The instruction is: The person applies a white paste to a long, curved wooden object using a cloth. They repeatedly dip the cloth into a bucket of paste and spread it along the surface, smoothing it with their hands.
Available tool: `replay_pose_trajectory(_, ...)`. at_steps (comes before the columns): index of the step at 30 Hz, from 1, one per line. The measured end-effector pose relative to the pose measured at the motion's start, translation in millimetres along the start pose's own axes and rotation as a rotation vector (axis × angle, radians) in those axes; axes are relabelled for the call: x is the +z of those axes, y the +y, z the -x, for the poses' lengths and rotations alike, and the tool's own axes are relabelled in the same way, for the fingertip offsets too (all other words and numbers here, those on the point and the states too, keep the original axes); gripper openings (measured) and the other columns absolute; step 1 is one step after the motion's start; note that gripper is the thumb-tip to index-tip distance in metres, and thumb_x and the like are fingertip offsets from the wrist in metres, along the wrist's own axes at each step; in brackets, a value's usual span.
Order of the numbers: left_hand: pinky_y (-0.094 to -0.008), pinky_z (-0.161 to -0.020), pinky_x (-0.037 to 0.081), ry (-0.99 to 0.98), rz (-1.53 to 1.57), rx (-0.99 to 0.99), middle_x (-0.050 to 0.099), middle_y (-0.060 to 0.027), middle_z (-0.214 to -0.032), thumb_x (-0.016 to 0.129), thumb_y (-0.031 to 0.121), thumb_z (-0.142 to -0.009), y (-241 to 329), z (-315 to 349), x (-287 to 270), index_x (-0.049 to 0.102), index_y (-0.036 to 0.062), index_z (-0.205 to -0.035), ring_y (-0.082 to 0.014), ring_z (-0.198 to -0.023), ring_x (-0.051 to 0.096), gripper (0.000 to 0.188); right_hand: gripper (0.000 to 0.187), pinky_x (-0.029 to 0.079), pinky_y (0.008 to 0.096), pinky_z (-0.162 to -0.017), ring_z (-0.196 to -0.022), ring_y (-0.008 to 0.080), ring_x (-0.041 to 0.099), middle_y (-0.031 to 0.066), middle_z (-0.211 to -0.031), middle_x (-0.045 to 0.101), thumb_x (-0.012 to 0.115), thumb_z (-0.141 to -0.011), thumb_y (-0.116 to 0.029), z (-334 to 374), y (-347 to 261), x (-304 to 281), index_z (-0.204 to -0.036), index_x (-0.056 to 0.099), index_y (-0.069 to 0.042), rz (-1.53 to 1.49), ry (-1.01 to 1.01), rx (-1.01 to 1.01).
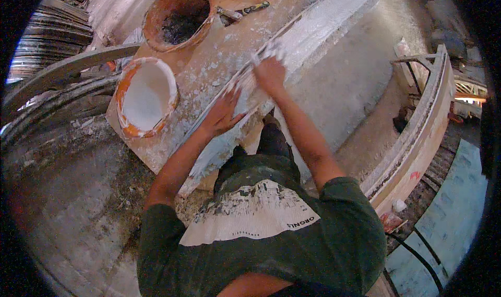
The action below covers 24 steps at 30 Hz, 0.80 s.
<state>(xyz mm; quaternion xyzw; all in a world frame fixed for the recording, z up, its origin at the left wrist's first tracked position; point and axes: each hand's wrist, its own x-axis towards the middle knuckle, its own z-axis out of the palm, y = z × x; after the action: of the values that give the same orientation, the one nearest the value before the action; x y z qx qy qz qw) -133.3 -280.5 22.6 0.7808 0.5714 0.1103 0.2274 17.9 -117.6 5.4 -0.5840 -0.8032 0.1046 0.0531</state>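
Note:
A long, narrow piece coated in wet-looking white material (pixel 313 36) runs diagonally across the work surface, from below my hands toward the upper right. My left hand (pixel 223 111) lies on its nearer part, fingers stretched out and thumb apart, holding nothing I can see. Farther along, my right hand (pixel 270 76) presses on the same piece. White covers its fingers and motion blurs them, so I cannot make out whether they hold anything. An orange bucket (pixel 121 91) containing smooth white material stands left of my left hand.
Behind that bucket stands a brownish-orange bucket (pixel 152 28) with dark contents. Beside it lies a tool with a yellow-and-black handle (pixel 254 8). White crumbs dot the board (pixel 201 62). Curved long pieces (pixel 68 72) bend around the left, and a curved frame (pixel 417 125) stands right.

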Motion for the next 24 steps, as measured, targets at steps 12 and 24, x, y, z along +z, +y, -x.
replay_pose_trajectory(12, -0.0414, -0.112, 0.024, 0.203, 0.188, 0.291, 0.026, -0.0180, -0.148, 0.039, 0.058, -0.090, 36.8, -305.3, 25.4, 0.023, 0.0045, -0.144, -0.0340, -0.134, 0.031, 0.078, 0.051, 0.047, 0.0526, -0.083, -0.091, 0.0427, 0.060, 0.0261, -0.099, 0.062, 0.036, -0.096, -0.040, -251.4, 295.8, -28.5, -0.104, 0.062, 0.003, 0.282, 0.108, -0.007)
replay_pose_trajectory(24, -0.0461, -0.114, 0.019, -0.229, 0.141, 0.143, 0.008, -0.0126, -0.154, 0.054, 0.033, -0.088, -42.6, 9.2, -13.1, 0.013, 0.0070, -0.147, -0.0307, -0.140, 0.018, 0.076, 0.058, 0.049, 0.0475, -0.084, -0.099, 0.0404, 0.059, 0.0265, -0.113, 0.058, 0.053, -0.084, -0.050, -15.7, 53.9, -1.2, -0.106, 0.062, 0.003, 0.220, -0.310, -0.098)
